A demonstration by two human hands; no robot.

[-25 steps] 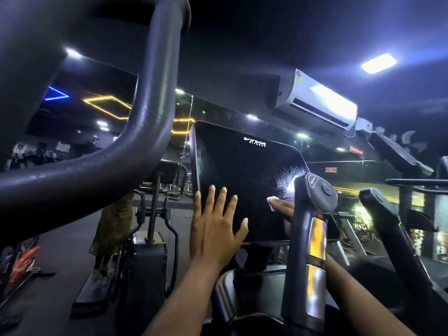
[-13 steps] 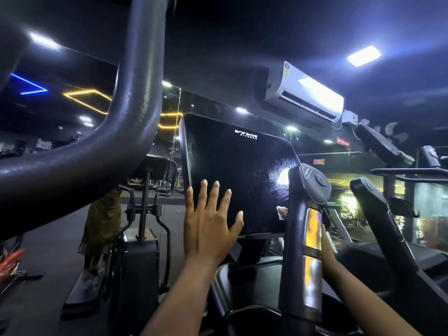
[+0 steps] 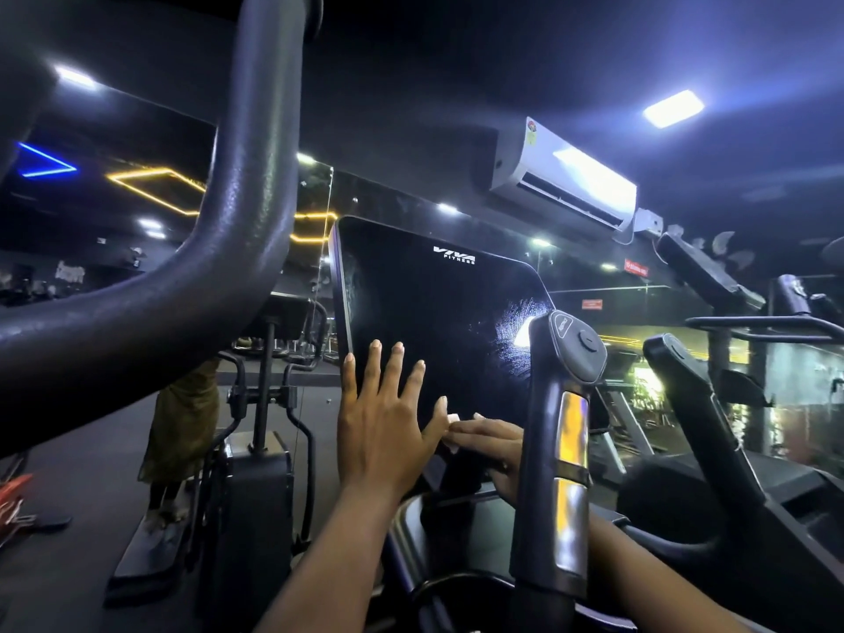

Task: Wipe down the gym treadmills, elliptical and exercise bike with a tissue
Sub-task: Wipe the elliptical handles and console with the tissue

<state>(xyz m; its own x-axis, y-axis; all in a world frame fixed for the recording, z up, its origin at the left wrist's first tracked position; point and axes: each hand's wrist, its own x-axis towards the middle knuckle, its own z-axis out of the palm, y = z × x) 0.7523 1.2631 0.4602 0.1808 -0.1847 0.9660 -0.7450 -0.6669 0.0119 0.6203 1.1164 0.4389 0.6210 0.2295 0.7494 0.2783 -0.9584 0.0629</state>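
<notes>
left hand [image 3: 383,431]: flat, spread, braces screen [image 3: 434,322] | right hand [image 3: 495,443]: straight fingers press tissue [image 3: 453,420] on screen's lower edge | method: light overlapping strokes toward smears [image 3: 514,324]

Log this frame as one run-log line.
phase: wiping console screen | left hand: flat on screen, fingers spread | right hand: presses tissue low on screen | smears: screen's right side

Left hand [image 3: 383,427] lies on the screen [image 3: 434,322]; right hand [image 3: 493,440] beside it, behind the handle [image 3: 566,450].
</notes>
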